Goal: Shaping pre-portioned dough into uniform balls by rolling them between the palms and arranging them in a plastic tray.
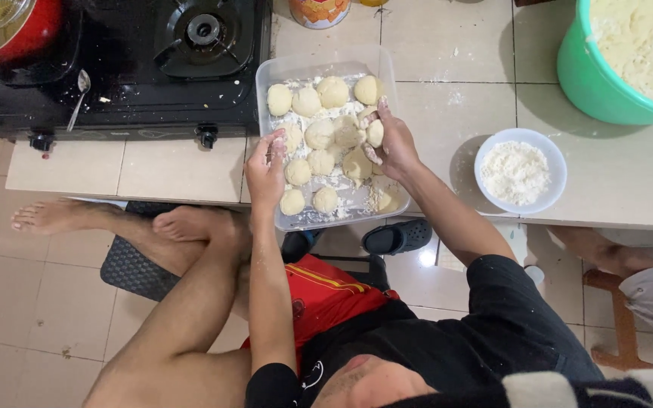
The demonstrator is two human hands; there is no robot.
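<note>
Both forearms run up from the seated person toward a clear plastic tray (pixel 266 83) of floured dough balls. Right hand (pixel 393 143) is curled around one dough ball (pixel 374 133) at the tray's right side, fingers closed on it. Left hand (pixel 266 170) rests at the tray's left rim, fingers loosely bent and floury; whether it pinches anything is hard to tell. Between the two hands lie the other dough balls (pixel 320 136), the tray's long axis running away from the body. Further right of the right hand sits a white bowl of flour (pixel 485 159), and beyond it a green tub (pixel 583 75); left of the left hand is a black gas stove (pixel 130 83).
</note>
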